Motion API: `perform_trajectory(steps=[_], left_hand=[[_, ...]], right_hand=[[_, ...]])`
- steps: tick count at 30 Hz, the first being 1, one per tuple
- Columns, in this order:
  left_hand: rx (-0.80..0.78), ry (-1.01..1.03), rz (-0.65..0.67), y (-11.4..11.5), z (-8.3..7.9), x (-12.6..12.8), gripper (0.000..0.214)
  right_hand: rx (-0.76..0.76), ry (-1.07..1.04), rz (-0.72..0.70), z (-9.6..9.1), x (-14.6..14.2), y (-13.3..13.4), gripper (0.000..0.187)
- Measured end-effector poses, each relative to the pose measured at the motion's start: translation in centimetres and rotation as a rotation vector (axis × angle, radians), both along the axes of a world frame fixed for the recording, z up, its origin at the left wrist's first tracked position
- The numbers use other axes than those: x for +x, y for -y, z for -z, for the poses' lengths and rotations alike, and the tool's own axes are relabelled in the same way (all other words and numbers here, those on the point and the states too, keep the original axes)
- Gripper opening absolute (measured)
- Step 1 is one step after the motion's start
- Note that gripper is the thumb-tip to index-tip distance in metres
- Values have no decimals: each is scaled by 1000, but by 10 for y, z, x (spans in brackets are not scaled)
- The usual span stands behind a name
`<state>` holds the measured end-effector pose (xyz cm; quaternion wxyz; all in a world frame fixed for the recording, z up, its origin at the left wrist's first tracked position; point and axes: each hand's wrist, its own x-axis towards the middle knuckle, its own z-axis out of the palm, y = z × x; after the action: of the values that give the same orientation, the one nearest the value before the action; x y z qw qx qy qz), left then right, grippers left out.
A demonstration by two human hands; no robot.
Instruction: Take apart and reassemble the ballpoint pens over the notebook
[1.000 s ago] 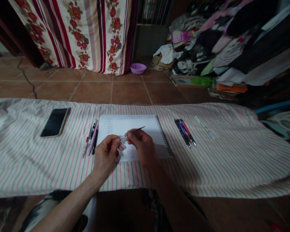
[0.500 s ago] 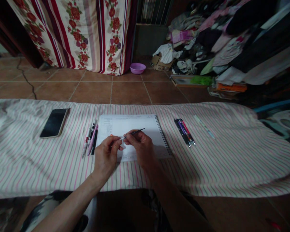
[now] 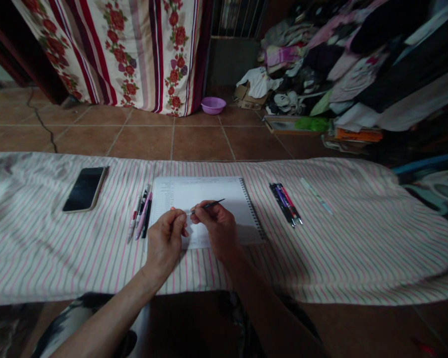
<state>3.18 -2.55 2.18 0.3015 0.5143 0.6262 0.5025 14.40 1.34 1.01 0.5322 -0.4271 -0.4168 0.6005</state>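
Over the open spiral notebook (image 3: 209, 191), my two hands meet with fingertips close together. My right hand (image 3: 222, 228) pinches a slim dark pen (image 3: 213, 203), whose thin end points up and to the right. My left hand (image 3: 166, 236) is closed in a pinch at the other end, where a small pale, silvery bit shows between the hands. Whether that bit belongs to the pen is too small to tell. Left of the notebook lie several pens (image 3: 144, 216), one of them pink. More pens (image 3: 285, 205), dark, purple and red, lie on its right.
A phone (image 3: 85, 190) lies at the left on the striped cloth (image 3: 358, 238). Farther right is a pale, slender pen-like thing (image 3: 316, 196). Beyond the cloth are a purple basin (image 3: 213, 105), a floral curtain (image 3: 142, 49) and heaped clothes (image 3: 321, 59).
The hands have hardly moved. My left fingers have rolled slightly over the pinched end, and the pen has tilted very little.
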Motion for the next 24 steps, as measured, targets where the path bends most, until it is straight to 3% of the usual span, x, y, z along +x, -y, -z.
perform_trajectory(steps=[6,11,16,24], left_hand=[[-87,130,31,-1,-1,2,19],[-295,578,230,-2,-6,1,30],[-486,940,375,-4,-8,-9,28],[-598,1028,372,-8,-7,-22,21]], right_hand=[[4,-12,2,3,1,-2,10],[2,-21,-39,0,4,-4,8],[4,-40,-106,-1,6,-3,7],[16,-29,-160,-1,5,-3,7]])
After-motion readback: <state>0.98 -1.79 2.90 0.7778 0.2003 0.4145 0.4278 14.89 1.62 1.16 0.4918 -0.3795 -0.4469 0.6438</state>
